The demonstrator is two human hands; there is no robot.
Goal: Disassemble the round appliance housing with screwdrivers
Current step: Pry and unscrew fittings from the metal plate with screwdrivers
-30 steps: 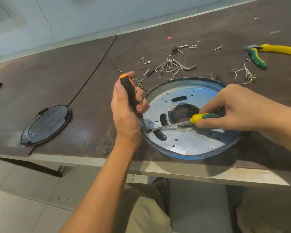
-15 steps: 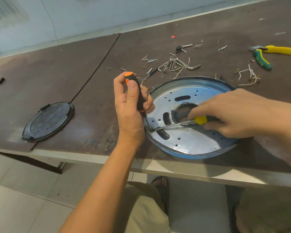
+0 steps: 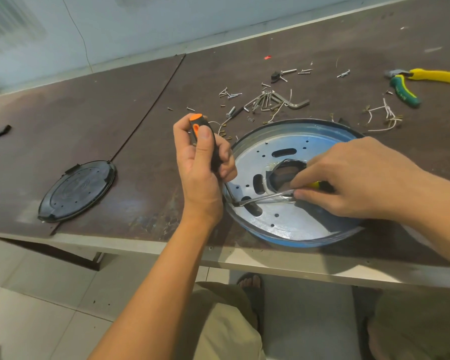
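L hand [image 3: 200, 178] grips orange screwdriver [image 3: 202, 132], R hand [image 3: 356, 183] pinches yellow screwdriver [image 3: 266, 199] (handle mostly hidden) over housing [image 3: 299, 226].

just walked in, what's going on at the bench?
A person works on the round housing at the near edge of the table with two screwdrivers. The left hand grips the orange-and-black screwdriver nearly upright; the right hand holds the yellow-handled screwdriver low across it. Both tips meet at the housing's left rim. Loose screws and pliers lie behind; a black cover sits to the left.
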